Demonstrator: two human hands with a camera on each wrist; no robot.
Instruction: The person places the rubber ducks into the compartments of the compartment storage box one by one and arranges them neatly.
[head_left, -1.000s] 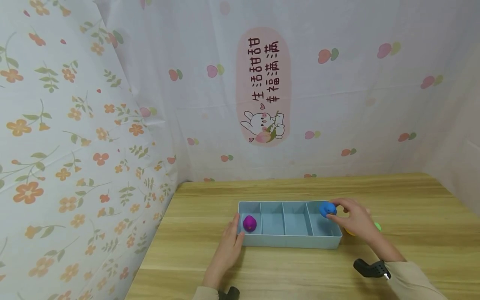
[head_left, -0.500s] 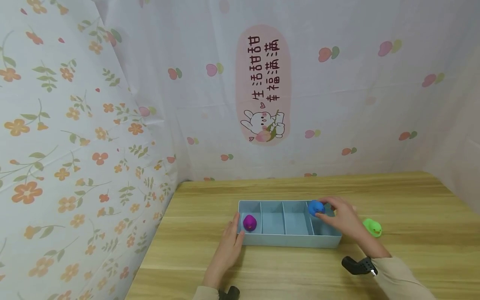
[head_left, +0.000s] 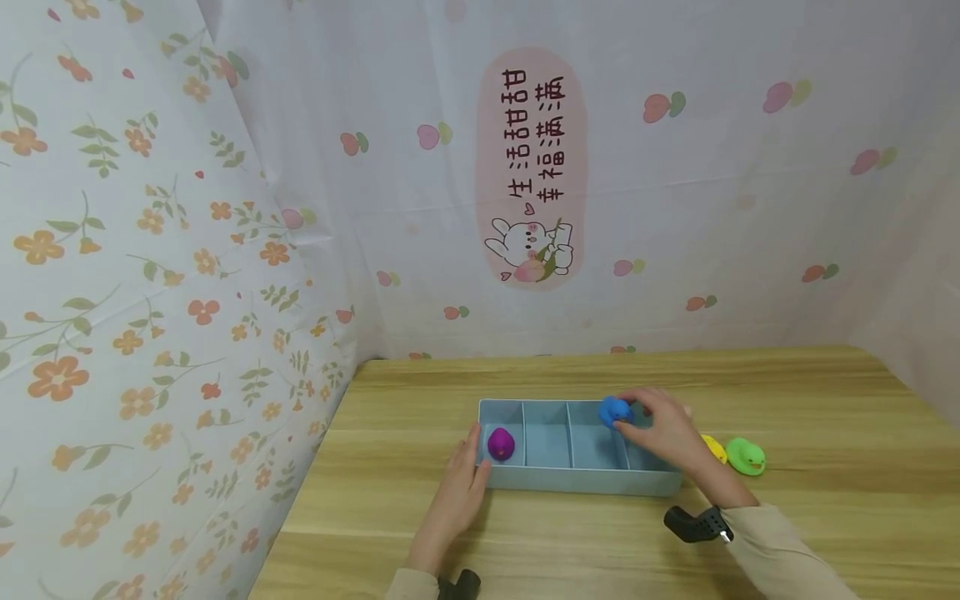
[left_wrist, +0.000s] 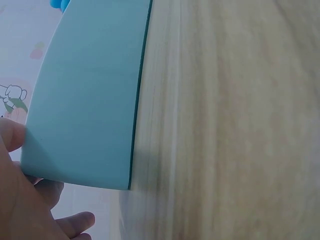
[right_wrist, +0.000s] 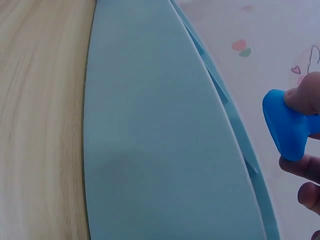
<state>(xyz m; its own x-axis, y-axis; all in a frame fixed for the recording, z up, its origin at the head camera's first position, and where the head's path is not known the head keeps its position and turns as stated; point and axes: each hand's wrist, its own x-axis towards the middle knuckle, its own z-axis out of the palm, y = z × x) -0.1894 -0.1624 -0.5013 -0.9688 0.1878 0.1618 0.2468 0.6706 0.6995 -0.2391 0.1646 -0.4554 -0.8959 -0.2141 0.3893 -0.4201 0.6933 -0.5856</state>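
Note:
My right hand (head_left: 665, 425) pinches a blue toy duck (head_left: 614, 412) between thumb and fingers, above the third compartment from the left of a blue-grey divided box (head_left: 577, 480). In the right wrist view, the toy duck (right_wrist: 286, 125) is held beyond the box's front wall (right_wrist: 155, 130). My left hand (head_left: 457, 485) rests against the box's left end, fingers straight along the outer wall and thumb at the front corner. From the left wrist, the thumb (left_wrist: 11, 134) shows right at the rim. In the leftmost compartment sits a purple toy duck (head_left: 501, 444).
On the wooden table (head_left: 585, 550), right of the box, a green toy duck (head_left: 746, 457) sits beside a yellow toy duck (head_left: 715, 448), which my right arm partly hides. Patterned cloth (head_left: 420, 250) hangs behind the table and down its left side.
My right hand has carried the blue toy duck leftward, from over the rightmost compartment to over the third. The green and yellow ducks have come into fuller view. My left hand stays put.

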